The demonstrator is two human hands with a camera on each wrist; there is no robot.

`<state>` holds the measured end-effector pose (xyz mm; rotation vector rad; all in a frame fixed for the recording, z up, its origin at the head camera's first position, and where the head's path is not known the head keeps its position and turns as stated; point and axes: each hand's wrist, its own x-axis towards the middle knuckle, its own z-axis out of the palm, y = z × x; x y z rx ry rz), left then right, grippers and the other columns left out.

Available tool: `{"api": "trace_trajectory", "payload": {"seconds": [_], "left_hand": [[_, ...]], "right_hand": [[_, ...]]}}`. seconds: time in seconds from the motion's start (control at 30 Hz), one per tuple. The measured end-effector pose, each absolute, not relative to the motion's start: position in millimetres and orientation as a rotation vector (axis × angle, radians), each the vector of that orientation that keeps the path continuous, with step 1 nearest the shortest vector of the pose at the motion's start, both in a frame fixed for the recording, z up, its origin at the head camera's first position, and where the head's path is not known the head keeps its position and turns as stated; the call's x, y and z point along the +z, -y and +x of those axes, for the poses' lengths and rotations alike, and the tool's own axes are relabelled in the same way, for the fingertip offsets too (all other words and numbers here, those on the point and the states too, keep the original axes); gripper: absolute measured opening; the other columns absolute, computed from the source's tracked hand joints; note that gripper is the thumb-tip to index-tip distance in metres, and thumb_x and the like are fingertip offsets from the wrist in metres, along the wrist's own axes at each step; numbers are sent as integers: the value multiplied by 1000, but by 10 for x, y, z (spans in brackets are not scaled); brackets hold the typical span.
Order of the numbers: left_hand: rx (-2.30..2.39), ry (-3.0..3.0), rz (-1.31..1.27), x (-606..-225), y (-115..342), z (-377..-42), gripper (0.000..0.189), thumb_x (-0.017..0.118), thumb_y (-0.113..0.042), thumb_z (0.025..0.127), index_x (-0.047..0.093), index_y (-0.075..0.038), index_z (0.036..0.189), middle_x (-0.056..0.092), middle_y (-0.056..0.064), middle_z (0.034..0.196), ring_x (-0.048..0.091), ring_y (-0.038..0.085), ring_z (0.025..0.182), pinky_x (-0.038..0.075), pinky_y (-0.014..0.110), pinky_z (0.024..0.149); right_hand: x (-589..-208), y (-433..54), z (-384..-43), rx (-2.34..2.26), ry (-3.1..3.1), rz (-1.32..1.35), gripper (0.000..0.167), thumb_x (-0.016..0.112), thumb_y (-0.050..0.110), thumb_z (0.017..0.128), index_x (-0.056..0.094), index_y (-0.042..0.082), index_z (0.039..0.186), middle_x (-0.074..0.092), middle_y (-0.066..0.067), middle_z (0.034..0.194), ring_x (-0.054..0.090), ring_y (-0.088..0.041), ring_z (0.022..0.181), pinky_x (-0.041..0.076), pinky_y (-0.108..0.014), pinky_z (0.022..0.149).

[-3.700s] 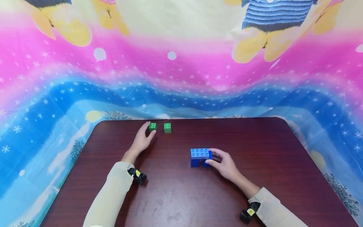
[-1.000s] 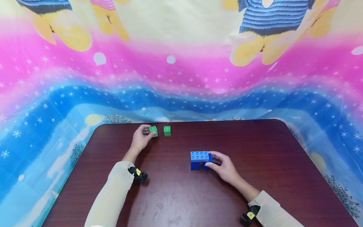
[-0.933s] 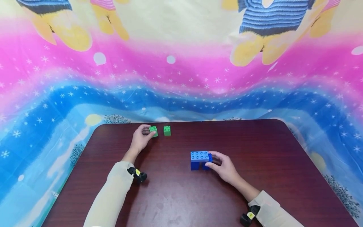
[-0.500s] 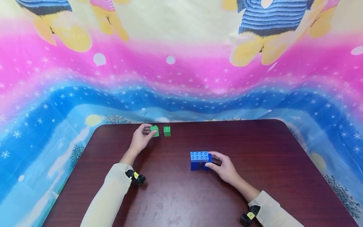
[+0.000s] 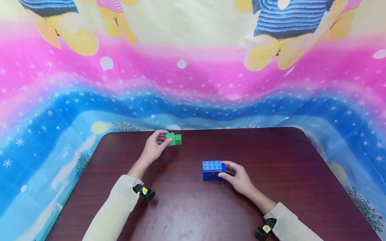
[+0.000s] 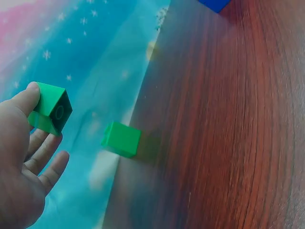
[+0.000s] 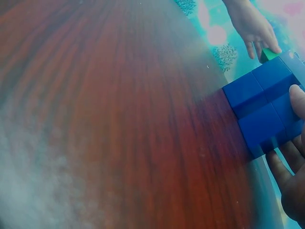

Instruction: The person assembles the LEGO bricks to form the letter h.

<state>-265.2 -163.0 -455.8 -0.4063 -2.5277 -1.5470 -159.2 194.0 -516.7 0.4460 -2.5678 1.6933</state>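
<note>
My left hand (image 5: pixel 152 147) pinches a green toy building brick (image 6: pixel 51 97) between thumb and fingers. In the left wrist view this brick is raised and tilted, its hollow underside showing. A second green brick (image 5: pixel 178 140), with studs on top, stands on the table near the far edge; the held one overlaps its left side in the head view. My right hand (image 5: pixel 239 177) grips the right end of a blue brick structure (image 5: pixel 212 165). Its lighter eight-stud brick lies across darker blue uprights with a gap between them. My fingers hide part of its right side.
The dark reddish-brown table (image 5: pixel 187 207) has rounded far corners. Behind it and along both sides hangs a printed cloth (image 5: pixel 193 80) in pink and blue. Each wrist carries a small black camera (image 5: pixel 144 191) at the sleeve cuff.
My left hand has grasped the left green brick, tilted and raised it, and brought it right, up against the other green brick in the head view. The right hand and blue structure stay in place.
</note>
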Motion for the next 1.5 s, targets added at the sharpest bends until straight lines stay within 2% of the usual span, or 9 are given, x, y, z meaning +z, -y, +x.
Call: {"api": "trace_trajectory", "payload": {"seconds": [0.2,0.63,0.9,1.5], "left_hand": [[-1557,2519,-469,-4502,1537,-2551,36,75,-19,95,62,-7,126,67,13,115,65,27,106,55,44,89],[-1582,2444,-624,-4397,1289,-2364,41,76,-8,92,60,2,128,68,20,114,66,33,99,55,45,84],[-1549,2489,-697,-4339,1155,-2256,38,78,-14,91,61,-7,124,70,8,108,67,20,94,56,35,81],[-1608,2497,-809,-4255,920,-2097,36,79,-14,91,59,-11,120,69,3,105,65,17,91,57,36,81]], "right_hand": [[-5195,-1951,-1605,1700,2554,461,47,78,19,91,63,7,134,71,-10,122,69,-25,111,55,-39,95],[-5169,-1955,-1589,1704,2559,442,46,78,18,91,64,7,133,71,-10,122,69,-25,111,55,-41,95],[-5187,-1952,-1601,1696,2567,435,48,79,19,90,63,7,134,71,-10,123,69,-24,111,55,-40,95],[-5195,-1956,-1604,1684,2563,447,47,78,19,91,63,8,134,71,-10,122,69,-25,111,55,-42,95]]}}
